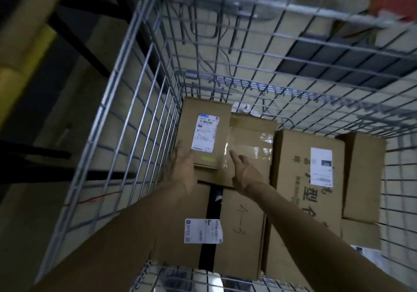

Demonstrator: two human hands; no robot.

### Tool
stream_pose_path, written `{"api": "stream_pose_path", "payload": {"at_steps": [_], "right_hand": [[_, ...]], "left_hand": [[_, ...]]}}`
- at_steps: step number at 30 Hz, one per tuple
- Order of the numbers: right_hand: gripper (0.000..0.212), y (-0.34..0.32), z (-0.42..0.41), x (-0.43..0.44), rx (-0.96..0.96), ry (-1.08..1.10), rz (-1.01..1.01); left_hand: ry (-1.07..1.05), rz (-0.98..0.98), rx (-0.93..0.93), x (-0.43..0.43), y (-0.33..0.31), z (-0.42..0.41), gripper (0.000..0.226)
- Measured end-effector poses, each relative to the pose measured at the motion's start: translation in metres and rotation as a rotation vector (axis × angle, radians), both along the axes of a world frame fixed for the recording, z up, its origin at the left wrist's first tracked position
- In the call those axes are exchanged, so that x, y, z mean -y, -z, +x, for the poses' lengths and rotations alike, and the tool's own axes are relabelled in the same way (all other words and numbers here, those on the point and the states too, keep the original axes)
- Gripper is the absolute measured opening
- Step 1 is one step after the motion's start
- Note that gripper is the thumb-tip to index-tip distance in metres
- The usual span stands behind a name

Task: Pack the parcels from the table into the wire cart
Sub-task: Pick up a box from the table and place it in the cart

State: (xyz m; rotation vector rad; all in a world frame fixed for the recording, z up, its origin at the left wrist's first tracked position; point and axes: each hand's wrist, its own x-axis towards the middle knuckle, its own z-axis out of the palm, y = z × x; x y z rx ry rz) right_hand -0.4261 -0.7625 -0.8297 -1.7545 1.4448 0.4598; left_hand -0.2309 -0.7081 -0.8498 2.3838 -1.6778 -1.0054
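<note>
Fingers (178, 154) of the left hand (180, 172) lie straight against the labelled parcel (204, 133), centre of the frame inside the wire cart (293, 93). The right hand (246, 174) rests spread on the taped parcel (250, 140). Best to nudge it flush into the corner, label up.

Print on the label (205, 132) just beyond the fingers (180, 151) of the left hand (182, 174) is too small to read. Forearms (135, 224) hide part of the black-taped box (239, 224) nearer than the fingers; things far beyond blur.
</note>
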Motion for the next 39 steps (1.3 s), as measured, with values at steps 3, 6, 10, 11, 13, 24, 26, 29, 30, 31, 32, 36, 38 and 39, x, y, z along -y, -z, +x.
{"api": "stream_pose_path", "payload": {"at_steps": [3, 6, 10, 11, 13, 24, 26, 29, 30, 31, 32, 36, 38, 39], "right_hand": [[0.083, -0.061, -0.009, -0.009, -0.052, -0.047, 0.051], [0.083, -0.132, -0.014, -0.017, -0.037, -0.039, 0.042], [0.074, -0.228, -0.021, -0.033, 0.002, 0.008, -0.043], [0.075, -0.253, -0.022, -0.037, 0.0, 0.007, -0.06], [0.078, -0.304, -0.026, -0.044, -0.004, -0.008, -0.066], [0.083, -0.511, -0.024, -0.044, 0.001, -0.031, -0.344], [0.084, -0.536, -0.022, -0.04, 0.033, -0.026, -0.386], [0.087, -0.567, -0.017, -0.032, 0.076, -0.054, -0.418], [0.088, -0.575, -0.015, -0.029, 0.078, -0.07, -0.42], [0.09, -0.583, -0.013, -0.026, 0.08, -0.089, -0.422], [0.091, -0.589, -0.011, -0.022, 0.088, -0.111, -0.426], [0.09, -0.622, 0.001, -0.01, 0.144, -0.204, -0.479], [0.09, -0.64, 0.01, -0.006, 0.177, -0.265, -0.505], [0.09, -0.648, 0.014, -0.005, 0.194, -0.297, -0.517]], "left_hand": [[-0.019, -0.031, -0.074, -0.011, -0.051, -0.009, 0.066], [0.084, -0.048, -0.072, -0.018, -0.109, -0.01, 0.06], [0.106, 0.0, -0.09, -0.021, -0.208, -0.007, 0.053], [0.109, 0.003, -0.086, -0.019, -0.24, -0.005, 0.052], [0.134, -0.04, -0.077, -0.018, -0.299, -0.001, 0.055], [0.258, -0.192, -0.024, -0.01, -0.501, 0.015, 0.054], [0.3, -0.209, 0.016, -0.011, -0.528, 0.02, 0.06], [0.299, -0.269, 0.087, -0.012, -0.567, 0.027, 0.061], [0.281, -0.288, 0.106, -0.013, -0.578, 0.03, 0.061], [0.254, -0.297, 0.116, -0.015, -0.589, 0.032, 0.06], [0.227, -0.304, 0.126, -0.018, -0.599, 0.035, 0.059], [0.142, -0.325, 0.209, -0.037, -0.635, 0.043, 0.062], [0.108, -0.329, 0.272, -0.05, -0.653, 0.044, 0.063], [0.078, -0.333, 0.296, -0.056, -0.663, 0.045, 0.064]]}}
